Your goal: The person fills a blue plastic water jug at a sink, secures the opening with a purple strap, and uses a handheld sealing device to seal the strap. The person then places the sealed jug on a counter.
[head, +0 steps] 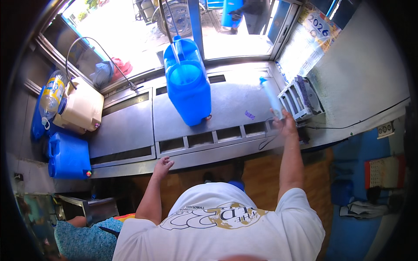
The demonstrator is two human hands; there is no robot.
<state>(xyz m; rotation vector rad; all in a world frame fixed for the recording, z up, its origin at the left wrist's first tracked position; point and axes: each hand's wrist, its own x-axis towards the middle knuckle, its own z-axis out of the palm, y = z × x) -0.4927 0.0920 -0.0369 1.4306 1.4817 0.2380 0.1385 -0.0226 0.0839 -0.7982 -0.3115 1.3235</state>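
My right hand (pixel 285 123) grips a light-blue cylindrical object (pixel 271 98) with a darker blue end. Motion blurs it, so its exact kind is unclear. A blue plastic water jug (pixel 191 104) with a small red-ringed tap fitting stands mid-counter, and a thin metal tube (pixel 168 19) reaches down towards its top. My left hand (pixel 163 167) holds nothing, fingers loosely bent, by the front edge of the stainless-steel counter (pixel 124 132). On the metal between the jug and my right hand lies a small purple printed strip (pixel 249 115).
At left stand a cream jug (pixel 86 104), another blue jug (pixel 70 156) and a clear plastic bottle (pixel 50 101). A slatted white holder (pixel 295 101) sits right, near a dark cord (pixel 359 123). A person in teal (pixel 86 239) is behind left; another person (pixel 258 16) is outside.
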